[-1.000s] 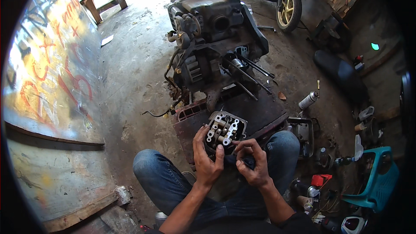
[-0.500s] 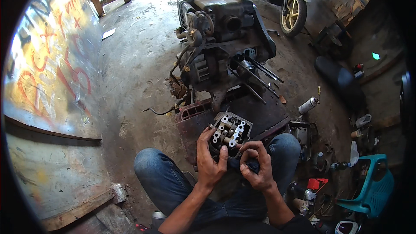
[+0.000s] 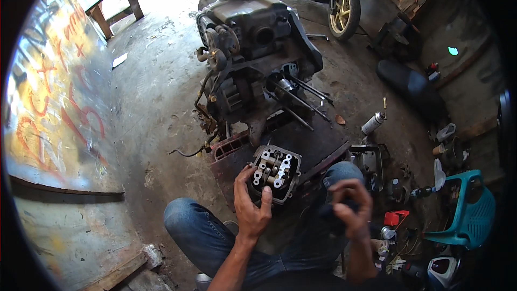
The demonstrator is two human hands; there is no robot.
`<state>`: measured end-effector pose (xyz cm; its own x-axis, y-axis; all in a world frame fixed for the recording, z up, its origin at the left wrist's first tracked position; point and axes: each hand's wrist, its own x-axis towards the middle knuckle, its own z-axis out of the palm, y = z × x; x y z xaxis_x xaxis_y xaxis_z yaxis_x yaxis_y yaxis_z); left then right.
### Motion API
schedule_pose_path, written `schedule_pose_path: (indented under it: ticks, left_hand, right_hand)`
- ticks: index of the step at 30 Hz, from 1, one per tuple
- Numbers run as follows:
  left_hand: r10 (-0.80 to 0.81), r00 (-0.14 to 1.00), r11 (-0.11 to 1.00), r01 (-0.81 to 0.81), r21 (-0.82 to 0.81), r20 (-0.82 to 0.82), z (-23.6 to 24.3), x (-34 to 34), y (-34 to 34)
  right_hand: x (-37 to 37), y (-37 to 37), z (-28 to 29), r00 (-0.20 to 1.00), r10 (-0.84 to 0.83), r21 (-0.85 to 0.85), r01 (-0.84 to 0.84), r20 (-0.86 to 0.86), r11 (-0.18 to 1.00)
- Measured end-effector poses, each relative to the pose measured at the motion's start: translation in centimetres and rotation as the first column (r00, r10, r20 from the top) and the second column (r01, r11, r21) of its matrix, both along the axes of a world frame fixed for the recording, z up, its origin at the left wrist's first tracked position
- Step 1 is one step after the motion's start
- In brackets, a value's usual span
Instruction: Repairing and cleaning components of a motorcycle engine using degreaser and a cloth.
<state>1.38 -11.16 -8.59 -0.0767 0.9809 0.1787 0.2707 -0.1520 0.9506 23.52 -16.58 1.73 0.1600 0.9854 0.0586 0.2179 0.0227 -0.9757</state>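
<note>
A metal cylinder head, its open side up with the valve gear and pale machined pads showing, sits tilted between my knees. My left hand grips its left and near sides, thumb on the near rim and fingers round the left edge. Off to the right, over my right knee, my right hand is blurred, its fingers curled around a dark cloth, apart from the cylinder head. Beyond stands a dark scooter engine with a bare piston and long studs pointing toward me.
Under the engine is a dark red crate. On the right lie a spray can, a black seat, a metal cover, a red box and a teal plastic part. A parked scooter stands behind.
My right hand has moved right, away from the cylinder head, with the dark cloth. My left hand still holds the head. The whole view has shifted slightly.
</note>
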Motion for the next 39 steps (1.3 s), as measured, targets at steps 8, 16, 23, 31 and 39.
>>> schedule_pose_path:
  ticks: [8, 16, 23, 31, 39]
  left_hand:
    - [0.178, 0.967, 0.984, -0.181, 0.001, -0.180, 1.4, 0.9, -0.8]
    - [0.165, 0.958, 0.985, -0.172, -0.008, -0.236, 1.0, 1.6, -1.4]
    - [0.186, 0.949, 0.982, -0.175, 0.064, -0.255, 1.6, 1.2, -1.4]
    - [0.226, 0.923, 0.974, -0.223, 0.046, -0.311, 2.1, 1.2, -1.5]
    - [0.222, 0.934, 0.973, -0.231, 0.002, -0.281, 1.7, 1.1, -1.6]
  right_hand:
    - [13.4, -17.4, -13.1, 0.686, -0.470, -0.162, 0.644, 0.556, 0.748]
    - [9.5, -31.0, -26.0, 0.692, 0.033, -0.530, 0.521, 0.721, 0.669]
    - [10.9, -26.4, -26.1, 0.572, -0.001, -0.426, 0.613, 0.820, 0.665]
    - [12.0, -25.5, -29.2, 0.666, -0.077, -0.522, 0.646, 0.742, 0.556]
    - [12.1, -24.8, -29.9, 0.518, -0.248, -0.303, 0.757, 0.819, 0.579]
